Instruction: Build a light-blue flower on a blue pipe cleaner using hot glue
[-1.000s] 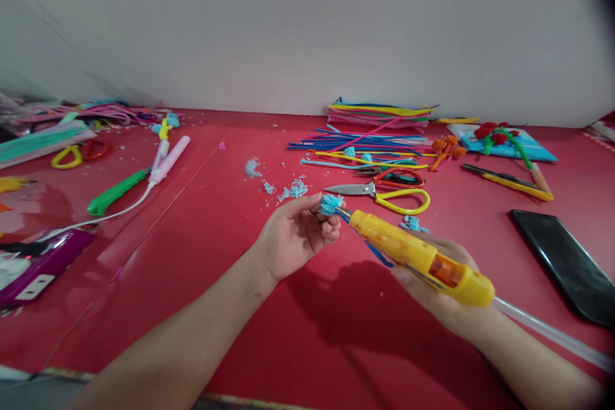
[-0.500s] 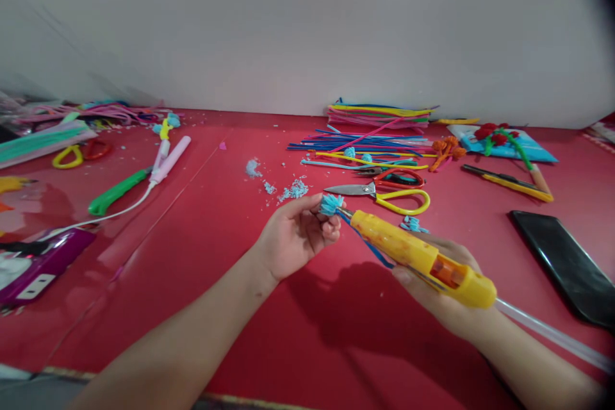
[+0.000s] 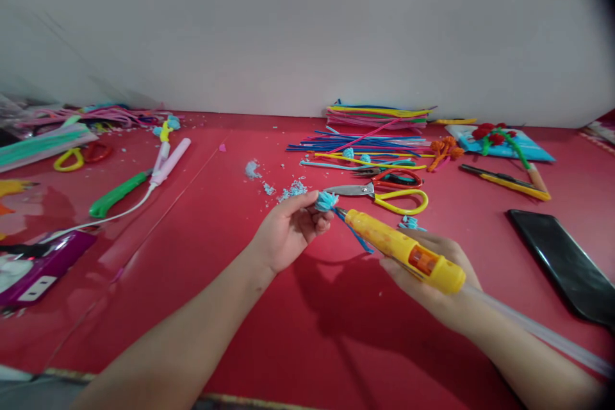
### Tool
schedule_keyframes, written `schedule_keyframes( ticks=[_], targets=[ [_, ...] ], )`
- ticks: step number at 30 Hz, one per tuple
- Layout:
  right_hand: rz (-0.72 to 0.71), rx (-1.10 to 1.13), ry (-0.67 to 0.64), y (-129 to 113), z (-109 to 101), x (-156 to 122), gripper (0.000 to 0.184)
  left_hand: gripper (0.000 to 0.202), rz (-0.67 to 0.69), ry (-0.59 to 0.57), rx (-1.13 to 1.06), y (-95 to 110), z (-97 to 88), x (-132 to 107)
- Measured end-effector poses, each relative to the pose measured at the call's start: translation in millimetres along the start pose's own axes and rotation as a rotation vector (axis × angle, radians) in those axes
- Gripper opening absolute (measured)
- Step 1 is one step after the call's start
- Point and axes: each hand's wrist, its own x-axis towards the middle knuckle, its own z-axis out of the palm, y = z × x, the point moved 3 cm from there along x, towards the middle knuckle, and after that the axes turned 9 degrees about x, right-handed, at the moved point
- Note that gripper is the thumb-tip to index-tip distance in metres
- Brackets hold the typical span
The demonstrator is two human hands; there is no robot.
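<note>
Pinched in the fingers of my left hand [image 3: 293,230] is a light blue pipe-cleaner pompom [image 3: 326,201]; a darker blue pipe-cleaner stem [image 3: 358,239] trails from it down to the right. My right hand [image 3: 442,275] is wrapped round a yellow hot glue gun [image 3: 406,250], with a clear glue stick [image 3: 533,327] coming out of its back end. The gun's metal nozzle [image 3: 340,211] points left at the pompom's underside; whether they touch I cannot tell. Just beyond lie scissors [image 3: 398,195] with red and yellow handles, and light blue fluff clippings [image 3: 293,190].
Pipe cleaners [image 3: 360,143] lie in bundles at the back. To the right are a black phone [image 3: 560,262], a yellow-and-black craft knife [image 3: 507,181] and a red pompom flower [image 3: 494,134]. At left sit a purple power strip [image 3: 52,262], a pink corded tool [image 3: 170,163] and a green-handled tool [image 3: 118,195].
The glue gun has shifted left and its back end has come up a little. The pompom has moved slightly left and turned in my left fingers, with the stem swinging left.
</note>
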Motion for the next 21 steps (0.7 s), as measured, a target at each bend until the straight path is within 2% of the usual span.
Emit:
schedule_keyframes(
  ticks=[3,6,10,12,14,17,19,21],
  targets=[
    [0.025,-0.027,0.043,6,-1,2,0.014,0.023,0.041,0.036,-0.011,6,-5.1,2],
    [0.084,-0.101,0.094,13,0,8,0.011,0.024,0.024,0.02,-0.049,13,-6.1,1],
    [0.12,-0.214,-0.132,23,17,10,0.012,0.019,-0.026,-0.063,-0.078,15,-0.2,-3],
    [0.149,-0.237,-0.235,26,25,9,0.025,0.017,-0.056,-0.076,-0.071,12,1.5,-4],
    [0.113,-0.256,-0.287,25,28,9,0.036,0.016,-0.096,-0.088,-0.06,8,1.6,-5],
    [0.026,-0.354,-0.263,22,15,16,0.029,0.017,-0.116,-0.127,-0.067,7,1.1,-5],
    [0.037,-0.468,-0.178,26,-2,23,0.017,0.018,-0.11,-0.169,-0.087,9,2.0,-5],
    [0.072,-0.55,-0.107,33,-19,29,0.018,0.019,-0.11,-0.203,-0.097,10,3.9,-6]
  ],
)
